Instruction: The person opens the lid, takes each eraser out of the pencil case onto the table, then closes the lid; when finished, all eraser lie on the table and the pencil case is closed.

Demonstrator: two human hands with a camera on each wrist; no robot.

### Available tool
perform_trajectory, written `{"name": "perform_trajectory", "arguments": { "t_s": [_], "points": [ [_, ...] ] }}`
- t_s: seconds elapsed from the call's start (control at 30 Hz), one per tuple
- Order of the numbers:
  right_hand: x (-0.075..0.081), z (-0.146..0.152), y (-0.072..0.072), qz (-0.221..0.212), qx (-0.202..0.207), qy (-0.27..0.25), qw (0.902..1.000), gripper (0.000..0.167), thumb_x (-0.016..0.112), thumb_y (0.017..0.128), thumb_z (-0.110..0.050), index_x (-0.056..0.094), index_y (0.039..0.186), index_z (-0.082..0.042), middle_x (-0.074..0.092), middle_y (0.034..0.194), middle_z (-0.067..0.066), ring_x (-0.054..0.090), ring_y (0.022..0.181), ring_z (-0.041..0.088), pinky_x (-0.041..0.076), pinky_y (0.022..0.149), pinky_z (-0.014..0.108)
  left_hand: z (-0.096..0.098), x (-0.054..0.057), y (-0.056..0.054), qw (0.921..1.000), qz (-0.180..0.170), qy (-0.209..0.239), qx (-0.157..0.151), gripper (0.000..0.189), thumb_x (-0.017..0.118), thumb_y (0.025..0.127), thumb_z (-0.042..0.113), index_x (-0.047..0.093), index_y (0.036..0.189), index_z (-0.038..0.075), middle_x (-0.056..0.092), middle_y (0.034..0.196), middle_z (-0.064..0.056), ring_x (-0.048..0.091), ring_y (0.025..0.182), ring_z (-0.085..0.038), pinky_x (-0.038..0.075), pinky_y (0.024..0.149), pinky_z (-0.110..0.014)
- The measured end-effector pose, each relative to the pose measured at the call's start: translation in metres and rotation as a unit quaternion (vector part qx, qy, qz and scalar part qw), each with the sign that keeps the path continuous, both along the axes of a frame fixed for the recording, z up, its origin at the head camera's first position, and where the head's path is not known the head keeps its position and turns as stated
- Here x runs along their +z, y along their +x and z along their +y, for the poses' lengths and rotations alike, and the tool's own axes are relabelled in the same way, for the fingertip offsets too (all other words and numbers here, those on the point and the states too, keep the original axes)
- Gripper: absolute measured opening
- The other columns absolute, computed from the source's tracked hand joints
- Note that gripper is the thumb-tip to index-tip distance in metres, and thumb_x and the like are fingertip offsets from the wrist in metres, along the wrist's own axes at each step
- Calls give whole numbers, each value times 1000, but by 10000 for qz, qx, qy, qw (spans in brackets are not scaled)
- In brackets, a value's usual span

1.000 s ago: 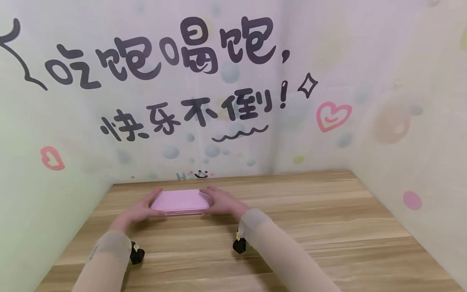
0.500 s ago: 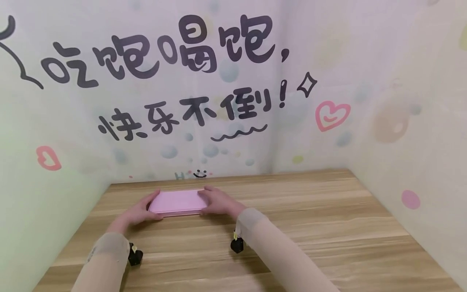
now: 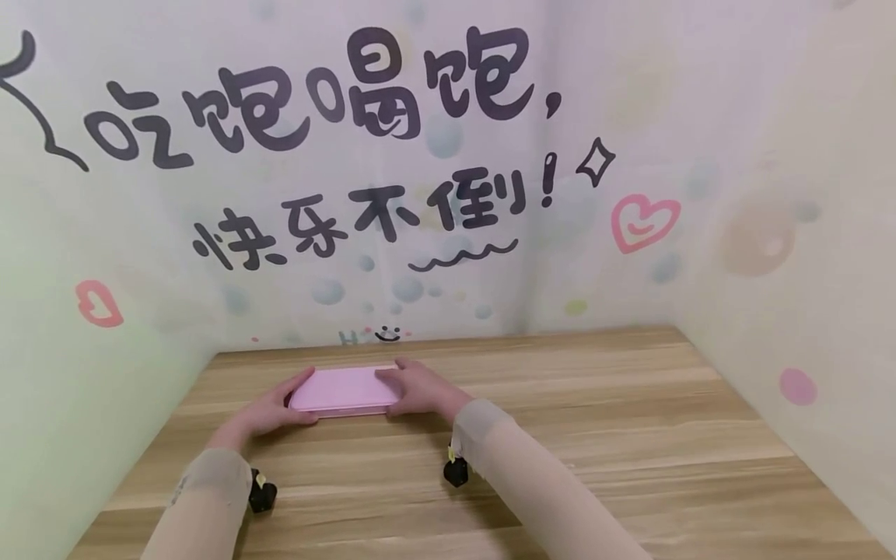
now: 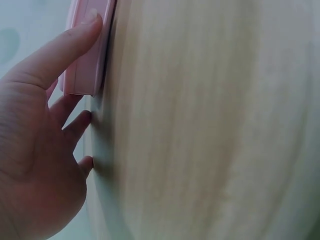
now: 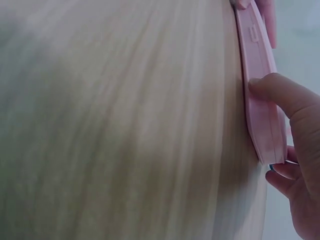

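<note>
A flat pink case (image 3: 343, 389) with rounded corners lies near the back of the wooden table, its lid down. My left hand (image 3: 271, 409) grips its left end, the thumb on the front side and the fingers reaching round behind. At the opposite end my right hand (image 3: 425, 389) holds the case, thumb against the front wall and one finger over the top. A small latch (image 5: 253, 33) shows on the front side in the right wrist view. From the left wrist, the thumb presses the wall of the case (image 4: 80, 75), with the lower fingers spread below its end.
The wood-grain table (image 3: 616, 435) extends forward and to the right of the case. A printed cloth wall (image 3: 476, 295) rises right behind the table's back edge, with more cloth along both sides. Black wrist cameras (image 3: 456, 471) hang under both sleeves.
Both hands have closed in on the ends of the case. The right hand has shifted slightly left, a finger now further over the lid. The case has barely moved.
</note>
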State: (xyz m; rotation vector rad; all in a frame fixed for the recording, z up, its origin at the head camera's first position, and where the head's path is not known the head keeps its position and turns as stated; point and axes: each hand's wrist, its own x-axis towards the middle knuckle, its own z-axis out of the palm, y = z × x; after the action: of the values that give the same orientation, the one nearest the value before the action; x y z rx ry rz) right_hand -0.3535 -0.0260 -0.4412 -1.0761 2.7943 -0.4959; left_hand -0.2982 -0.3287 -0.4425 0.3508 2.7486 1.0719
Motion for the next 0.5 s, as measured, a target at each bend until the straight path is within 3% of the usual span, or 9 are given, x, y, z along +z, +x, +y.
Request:
{"name": "perform_trajectory", "arguments": {
  "t_s": [0.27,0.5],
  "points": [
    [1,-1,-1,505,340,508,9968,75,75,82,-38,43,148,-22,36,149,24,38,135,34,31,112,39,4,-3,1,9997,224,-71,44,98,78,81,36,21,154,6,18,153,-31,16,138,-53,17,107,-67],
    [-2,0,-1,556,510,510,9958,72,71,85,-38,42,148,-19,35,148,27,37,136,36,29,112,39,6,-6,3,9989,448,-110,73,97,78,81,36,22,153,3,21,152,-32,18,138,-53,18,107,-66]
  ]
}}
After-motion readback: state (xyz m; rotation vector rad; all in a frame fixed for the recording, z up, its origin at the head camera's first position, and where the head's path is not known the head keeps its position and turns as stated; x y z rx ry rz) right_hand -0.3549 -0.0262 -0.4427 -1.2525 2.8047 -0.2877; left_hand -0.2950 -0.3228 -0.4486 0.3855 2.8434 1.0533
